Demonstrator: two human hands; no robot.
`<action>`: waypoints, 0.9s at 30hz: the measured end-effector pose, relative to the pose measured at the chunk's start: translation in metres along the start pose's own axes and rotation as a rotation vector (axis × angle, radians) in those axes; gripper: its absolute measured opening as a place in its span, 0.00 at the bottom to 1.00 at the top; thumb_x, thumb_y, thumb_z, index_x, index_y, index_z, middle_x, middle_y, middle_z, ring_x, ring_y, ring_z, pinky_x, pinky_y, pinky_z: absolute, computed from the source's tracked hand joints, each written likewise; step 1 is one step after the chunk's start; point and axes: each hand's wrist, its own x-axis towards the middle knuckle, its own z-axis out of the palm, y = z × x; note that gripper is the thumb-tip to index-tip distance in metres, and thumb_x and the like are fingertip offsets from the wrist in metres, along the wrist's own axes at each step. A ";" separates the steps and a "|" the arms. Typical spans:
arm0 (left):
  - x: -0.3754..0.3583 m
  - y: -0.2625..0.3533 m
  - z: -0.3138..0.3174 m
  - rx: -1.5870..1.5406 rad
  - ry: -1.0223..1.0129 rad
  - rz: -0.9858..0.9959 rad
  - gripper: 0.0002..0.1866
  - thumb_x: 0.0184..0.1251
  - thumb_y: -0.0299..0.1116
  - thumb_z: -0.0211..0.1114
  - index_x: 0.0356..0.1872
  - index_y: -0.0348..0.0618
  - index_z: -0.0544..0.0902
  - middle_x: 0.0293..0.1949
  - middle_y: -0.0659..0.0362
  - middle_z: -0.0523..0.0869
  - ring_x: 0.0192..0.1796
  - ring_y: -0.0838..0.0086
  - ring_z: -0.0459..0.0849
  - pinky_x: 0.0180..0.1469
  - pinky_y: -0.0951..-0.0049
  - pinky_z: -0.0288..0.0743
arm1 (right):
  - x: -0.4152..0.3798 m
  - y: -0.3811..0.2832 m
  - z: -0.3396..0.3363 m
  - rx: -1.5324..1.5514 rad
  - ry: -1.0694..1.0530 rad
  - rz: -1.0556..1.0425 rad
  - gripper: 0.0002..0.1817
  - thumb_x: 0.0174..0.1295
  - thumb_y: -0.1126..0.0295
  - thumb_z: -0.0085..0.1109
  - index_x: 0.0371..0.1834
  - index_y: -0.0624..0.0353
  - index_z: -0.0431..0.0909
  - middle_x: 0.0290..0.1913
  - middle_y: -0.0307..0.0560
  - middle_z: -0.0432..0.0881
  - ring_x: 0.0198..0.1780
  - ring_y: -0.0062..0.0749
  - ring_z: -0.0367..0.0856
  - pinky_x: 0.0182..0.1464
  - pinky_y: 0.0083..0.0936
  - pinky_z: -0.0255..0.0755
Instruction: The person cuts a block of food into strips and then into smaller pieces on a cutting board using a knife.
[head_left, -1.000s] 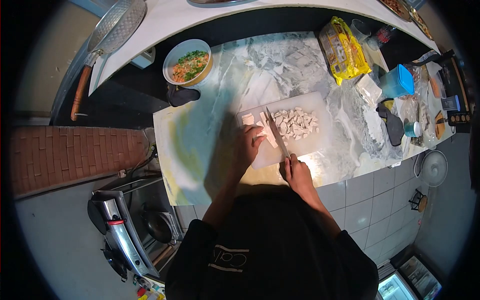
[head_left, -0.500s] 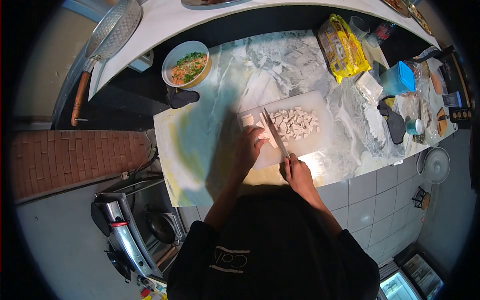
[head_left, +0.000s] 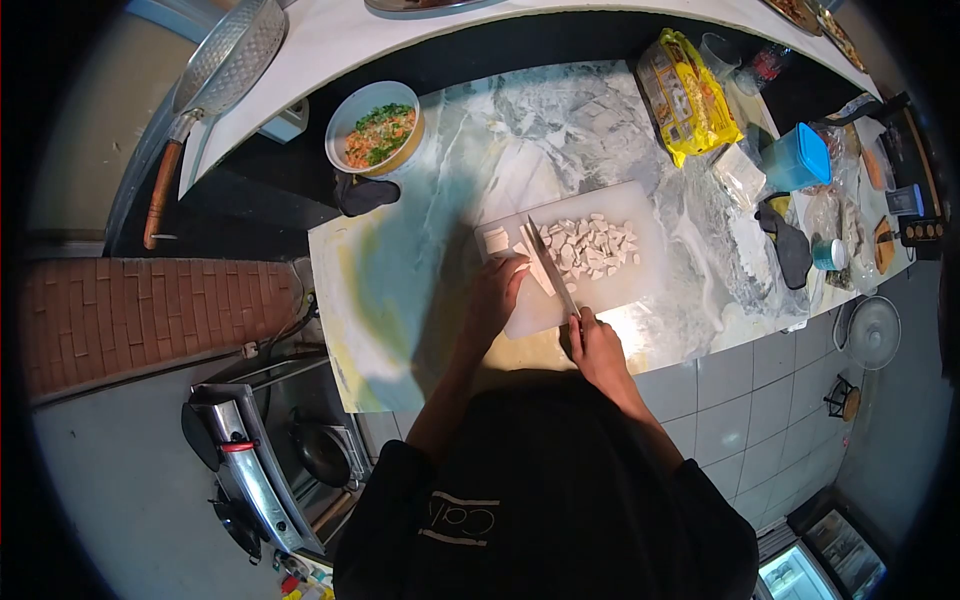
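A white cutting board [head_left: 632, 285] lies on the marble-patterned counter, with small diced pale pieces [head_left: 598, 246] of food, perhaps sausage or meat, on its right half. My right hand [head_left: 597, 350] grips the handle of a kitchen knife [head_left: 551, 263], whose blade points away from me across the board. Left of the blade are pale strips [head_left: 538, 272] of the same food. My left hand [head_left: 492, 298] has its fingers curled together at the near left side of these strips, touching them. Another uncut pale piece [head_left: 496, 240] lies beyond it at the board's left end.
At the back left stands a bowl [head_left: 414, 150] of chopped orange and green vegetables beside a dark cloth [head_left: 365, 195]. A yellow packet [head_left: 688, 98], a blue-lidded container [head_left: 798, 157] and a dark glove-like cloth [head_left: 786, 245] are on the right. A raised shelf [head_left: 330, 50] borders the back.
My left thumb has drawn back from the strips toward the fingers, and the left hand has shifted slightly left. The knife and my right hand stay nearly in place.
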 end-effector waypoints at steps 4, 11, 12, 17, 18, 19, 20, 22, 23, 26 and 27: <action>-0.004 -0.008 0.002 -0.112 0.040 -0.119 0.11 0.62 0.25 0.66 0.46 0.42 0.82 0.39 0.48 0.86 0.39 0.58 0.86 0.42 0.65 0.79 | 0.000 -0.001 -0.001 -0.009 -0.015 0.014 0.10 0.71 0.68 0.47 0.35 0.65 0.69 0.21 0.65 0.77 0.25 0.64 0.77 0.26 0.50 0.68; 0.005 -0.007 -0.015 -0.309 0.047 -0.311 0.12 0.63 0.25 0.67 0.47 0.40 0.82 0.40 0.52 0.87 0.40 0.74 0.87 0.44 0.75 0.79 | 0.001 0.001 0.000 -0.020 -0.047 0.015 0.10 0.71 0.68 0.47 0.38 0.66 0.70 0.22 0.65 0.78 0.26 0.63 0.78 0.27 0.49 0.71; 0.005 -0.007 -0.017 -0.354 0.050 -0.354 0.12 0.63 0.24 0.66 0.47 0.39 0.82 0.40 0.54 0.87 0.41 0.76 0.86 0.45 0.76 0.79 | 0.001 0.001 0.001 -0.002 -0.021 0.010 0.10 0.71 0.68 0.47 0.36 0.65 0.69 0.21 0.66 0.77 0.25 0.64 0.77 0.26 0.50 0.69; 0.006 -0.013 -0.023 -0.420 0.061 -0.398 0.12 0.64 0.24 0.65 0.48 0.35 0.82 0.41 0.55 0.87 0.42 0.78 0.85 0.48 0.77 0.78 | -0.001 -0.001 0.000 -0.018 -0.050 0.025 0.10 0.71 0.68 0.47 0.38 0.66 0.70 0.22 0.65 0.78 0.26 0.63 0.78 0.28 0.49 0.71; 0.008 -0.013 -0.026 -0.425 0.046 -0.402 0.12 0.64 0.24 0.65 0.48 0.35 0.82 0.41 0.55 0.88 0.42 0.78 0.85 0.48 0.77 0.78 | 0.001 0.000 -0.001 -0.044 -0.070 0.030 0.11 0.70 0.69 0.46 0.41 0.67 0.72 0.24 0.64 0.79 0.27 0.62 0.79 0.29 0.48 0.74; 0.009 -0.013 -0.028 -0.431 0.028 -0.407 0.11 0.64 0.24 0.65 0.48 0.34 0.82 0.41 0.55 0.88 0.41 0.79 0.85 0.48 0.77 0.78 | 0.002 -0.001 -0.002 -0.047 -0.066 0.030 0.11 0.70 0.69 0.46 0.41 0.67 0.72 0.24 0.64 0.79 0.27 0.62 0.79 0.29 0.48 0.74; 0.010 -0.013 -0.030 -0.434 0.027 -0.406 0.11 0.64 0.24 0.65 0.48 0.34 0.82 0.41 0.55 0.88 0.41 0.79 0.85 0.48 0.77 0.78 | 0.002 -0.002 -0.003 -0.058 -0.076 0.037 0.11 0.70 0.68 0.46 0.42 0.67 0.72 0.24 0.64 0.79 0.27 0.62 0.79 0.29 0.48 0.74; 0.014 -0.015 -0.034 -0.325 0.073 -0.322 0.10 0.64 0.24 0.65 0.46 0.35 0.83 0.39 0.52 0.88 0.39 0.77 0.86 0.47 0.76 0.78 | 0.001 -0.001 -0.002 -0.069 -0.087 0.044 0.11 0.70 0.68 0.46 0.43 0.67 0.72 0.24 0.64 0.79 0.27 0.61 0.80 0.30 0.48 0.74; 0.016 -0.017 -0.037 -0.326 0.074 -0.324 0.10 0.64 0.24 0.65 0.46 0.35 0.83 0.39 0.52 0.88 0.39 0.77 0.86 0.47 0.76 0.78 | 0.001 0.001 -0.001 -0.068 -0.096 0.046 0.11 0.70 0.68 0.46 0.43 0.67 0.72 0.24 0.64 0.79 0.27 0.61 0.80 0.30 0.48 0.74; 0.023 -0.021 -0.044 -0.258 0.066 -0.302 0.09 0.63 0.22 0.65 0.44 0.37 0.84 0.37 0.50 0.88 0.37 0.71 0.87 0.46 0.75 0.79 | 0.001 0.001 0.000 -0.064 -0.103 0.048 0.11 0.70 0.68 0.47 0.44 0.67 0.72 0.25 0.64 0.80 0.27 0.61 0.80 0.30 0.48 0.74; 0.025 -0.021 -0.046 -0.207 0.042 -0.249 0.09 0.62 0.21 0.65 0.43 0.38 0.84 0.37 0.51 0.88 0.37 0.68 0.87 0.44 0.73 0.79 | 0.001 0.001 -0.001 -0.060 -0.098 0.049 0.11 0.70 0.68 0.47 0.44 0.66 0.72 0.25 0.64 0.80 0.27 0.61 0.80 0.30 0.48 0.74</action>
